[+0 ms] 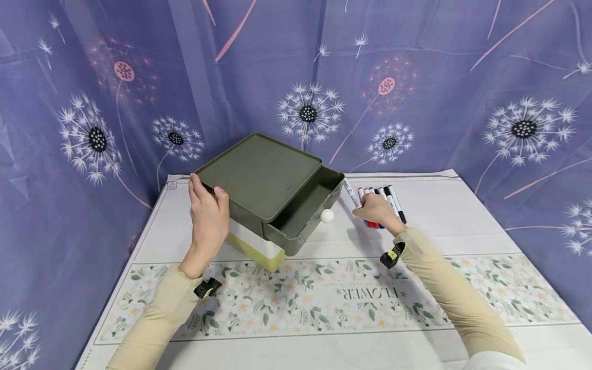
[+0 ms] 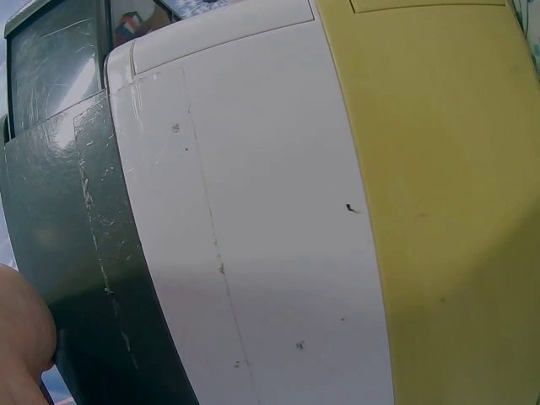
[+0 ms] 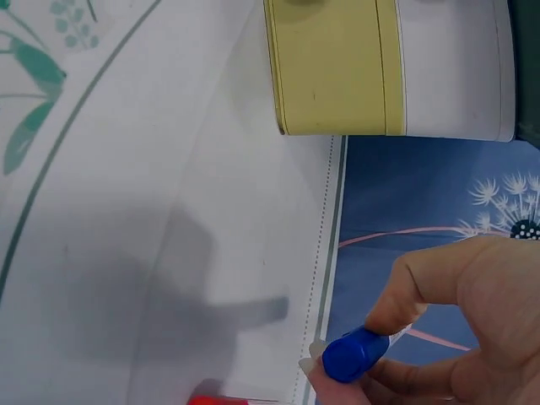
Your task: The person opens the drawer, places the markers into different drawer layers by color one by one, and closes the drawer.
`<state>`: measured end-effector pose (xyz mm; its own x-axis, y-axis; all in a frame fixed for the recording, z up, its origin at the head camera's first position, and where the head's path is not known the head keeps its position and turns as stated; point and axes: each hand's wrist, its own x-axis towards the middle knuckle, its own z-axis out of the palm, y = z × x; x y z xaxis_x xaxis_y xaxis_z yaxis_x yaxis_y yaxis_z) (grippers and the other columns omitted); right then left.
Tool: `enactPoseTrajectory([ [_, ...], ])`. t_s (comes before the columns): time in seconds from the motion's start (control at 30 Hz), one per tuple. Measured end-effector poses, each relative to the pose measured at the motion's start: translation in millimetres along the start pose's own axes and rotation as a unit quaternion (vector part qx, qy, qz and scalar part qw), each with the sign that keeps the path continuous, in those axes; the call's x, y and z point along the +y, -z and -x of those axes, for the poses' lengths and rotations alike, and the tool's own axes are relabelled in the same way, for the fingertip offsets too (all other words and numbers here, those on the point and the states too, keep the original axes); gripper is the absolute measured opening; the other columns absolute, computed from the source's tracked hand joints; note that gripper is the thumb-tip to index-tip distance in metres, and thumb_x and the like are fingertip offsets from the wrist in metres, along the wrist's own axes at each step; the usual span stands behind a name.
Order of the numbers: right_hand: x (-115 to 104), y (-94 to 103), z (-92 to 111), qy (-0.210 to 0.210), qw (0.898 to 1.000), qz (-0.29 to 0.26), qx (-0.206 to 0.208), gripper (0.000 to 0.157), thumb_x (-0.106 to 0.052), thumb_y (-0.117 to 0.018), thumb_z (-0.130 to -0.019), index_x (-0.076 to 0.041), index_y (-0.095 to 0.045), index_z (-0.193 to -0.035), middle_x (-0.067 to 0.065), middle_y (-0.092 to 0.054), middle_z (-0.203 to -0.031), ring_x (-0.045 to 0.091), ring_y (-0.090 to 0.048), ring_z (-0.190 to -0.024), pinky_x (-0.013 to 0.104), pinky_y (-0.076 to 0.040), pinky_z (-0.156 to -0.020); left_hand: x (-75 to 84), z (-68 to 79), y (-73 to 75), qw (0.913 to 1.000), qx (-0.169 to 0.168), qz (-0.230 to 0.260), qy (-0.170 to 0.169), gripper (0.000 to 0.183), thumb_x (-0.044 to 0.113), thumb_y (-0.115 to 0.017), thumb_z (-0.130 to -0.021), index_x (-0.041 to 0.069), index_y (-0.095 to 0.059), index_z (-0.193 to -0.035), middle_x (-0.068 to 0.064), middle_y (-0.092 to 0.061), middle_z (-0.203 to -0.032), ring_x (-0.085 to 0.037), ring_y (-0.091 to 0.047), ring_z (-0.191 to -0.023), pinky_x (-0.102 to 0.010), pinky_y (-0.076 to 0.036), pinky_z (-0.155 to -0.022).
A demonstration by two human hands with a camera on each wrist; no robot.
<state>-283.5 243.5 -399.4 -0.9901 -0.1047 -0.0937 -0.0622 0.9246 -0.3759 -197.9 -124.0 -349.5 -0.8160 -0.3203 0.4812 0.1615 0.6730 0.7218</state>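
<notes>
A small drawer unit stands in the middle of the table, with a dark green top tier [image 1: 263,172], a white middle tier [image 2: 245,194] and a yellow bottom tier [image 2: 447,186]. Its green top drawer [image 1: 300,210] is pulled out, with a round white knob [image 1: 327,216] on the front. My left hand [image 1: 208,221] rests against the unit's left side, fingers extended up to the top edge. To the right of the drawer, my right hand [image 1: 375,209] pinches a marker [image 1: 351,192] with a blue cap [image 3: 354,354], held above the table.
Several markers [image 1: 392,200] with black, red and blue caps lie side by side under and beyond the right hand. A white tablecloth [image 1: 435,216] with a floral band [image 1: 296,308] covers the table. A purple dandelion-print curtain [image 1: 231,67] hangs behind and at both sides.
</notes>
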Motion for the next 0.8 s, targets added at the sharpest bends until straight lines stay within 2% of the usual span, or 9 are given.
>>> enactPoseTrajectory([
  [0.17,-1.5,6.0,3.1,0.013,1.000,0.009,0.016,0.019,-0.024,-0.061,-0.072,-0.007,-0.055,-0.066,0.000,-0.053,-0.059,0.015,-0.050,-0.053,0.027,-0.037,-0.053,-0.2,0.4,-0.3,1.0000,0.001,-0.002,0.004,0.065,0.032,-0.030,-0.095,-0.005,-0.010,-0.145,-0.029,-0.016,-0.147,-0.052,-0.047,-0.109,-0.053,-0.041,-0.090],
  [0.33,-2.9,12.8,5.1,0.009,1.000,0.006,0.017,0.028,-0.026,-0.061,-0.075,-0.001,-0.063,-0.087,0.009,-0.065,-0.076,0.021,-0.057,-0.067,0.031,-0.044,-0.060,-0.4,-0.5,-0.4,1.0000,0.003,0.001,0.001,0.065,0.031,-0.030,-0.095,-0.006,-0.010,-0.144,-0.029,-0.016,-0.147,-0.050,-0.045,-0.114,-0.053,-0.040,-0.092],
  [0.43,-4.7,14.5,5.7,0.003,1.000,0.001,0.019,0.031,-0.027,-0.061,-0.077,0.000,-0.063,-0.093,0.012,-0.066,-0.081,0.024,-0.059,-0.071,0.035,-0.046,-0.064,-0.7,-0.6,-0.4,1.0000,0.004,0.002,0.001,0.065,0.031,-0.030,-0.095,-0.006,-0.010,-0.144,-0.029,-0.016,-0.147,-0.049,-0.043,-0.117,-0.052,-0.040,-0.093],
  [0.6,-6.6,14.4,6.9,0.006,1.000,0.001,0.028,0.033,-0.026,-0.061,-0.077,0.001,-0.063,-0.095,0.014,-0.067,-0.086,0.027,-0.060,-0.077,0.039,-0.047,-0.068,-1.0,0.1,-0.4,1.0000,0.001,0.001,0.003,0.065,0.032,-0.030,-0.095,-0.006,-0.010,-0.144,-0.029,-0.016,-0.147,-0.049,-0.042,-0.118,-0.052,-0.039,-0.094],
  [0.8,-7.7,16.8,7.9,0.014,0.999,-0.002,0.050,0.027,-0.024,-0.061,-0.075,-0.001,-0.063,-0.088,0.012,-0.066,-0.079,0.026,-0.058,-0.073,0.037,-0.045,-0.066,-0.7,0.0,-0.8,1.0000,0.000,0.003,0.003,0.066,0.032,-0.030,-0.095,-0.005,-0.009,-0.145,-0.029,-0.016,-0.147,-0.050,-0.043,-0.116,-0.053,-0.040,-0.093],
])
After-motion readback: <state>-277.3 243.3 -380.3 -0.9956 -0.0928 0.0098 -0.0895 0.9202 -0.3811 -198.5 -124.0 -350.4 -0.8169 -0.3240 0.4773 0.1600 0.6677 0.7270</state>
